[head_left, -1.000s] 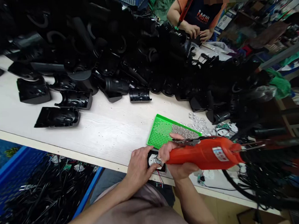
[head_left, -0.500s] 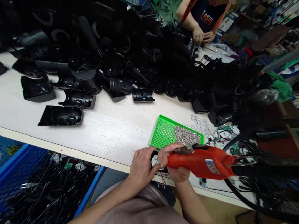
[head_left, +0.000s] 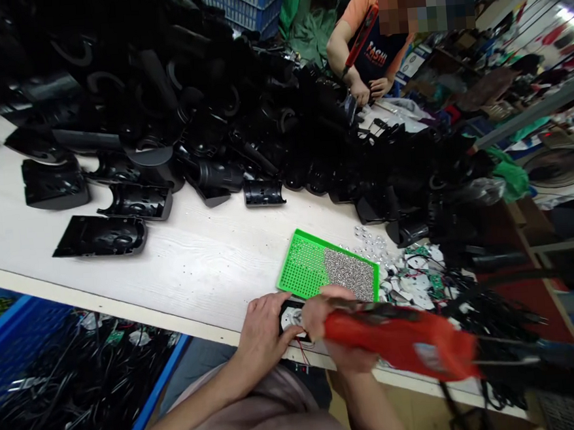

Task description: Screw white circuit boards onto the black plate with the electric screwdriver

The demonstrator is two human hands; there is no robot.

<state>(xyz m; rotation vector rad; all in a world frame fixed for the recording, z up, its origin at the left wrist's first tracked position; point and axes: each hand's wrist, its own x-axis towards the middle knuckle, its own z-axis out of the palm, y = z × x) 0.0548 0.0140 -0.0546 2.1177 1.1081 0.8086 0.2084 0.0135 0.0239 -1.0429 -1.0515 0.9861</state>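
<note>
My left hand (head_left: pixel 264 328) grips a small black plastic housing (head_left: pixel 293 326) with a white disc inside it, and thin red wires hang below. My right hand (head_left: pixel 336 323) is wrapped around an orange-red electric screwdriver (head_left: pixel 401 341), its front end pressed over the white disc. Just beyond both hands lies a green perforated tray (head_left: pixel 315 267) holding a patch of small metal parts. Its near corner nearly reaches my right hand.
A heap of black plastic housings (head_left: pixel 211 115) covers the far side of the white table (head_left: pixel 193 274). Clear lenses (head_left: pixel 370 242) and circuit boards (head_left: pixel 422 284) lie to the right. A blue crate of black cables (head_left: pixel 76 367) sits below left. A co-worker's hands (head_left: pixel 369 90) work beyond the heap.
The screwdriver's rear end has swung down to the right, and the view has shifted slightly. Both hands stay on the housing and the screwdriver.
</note>
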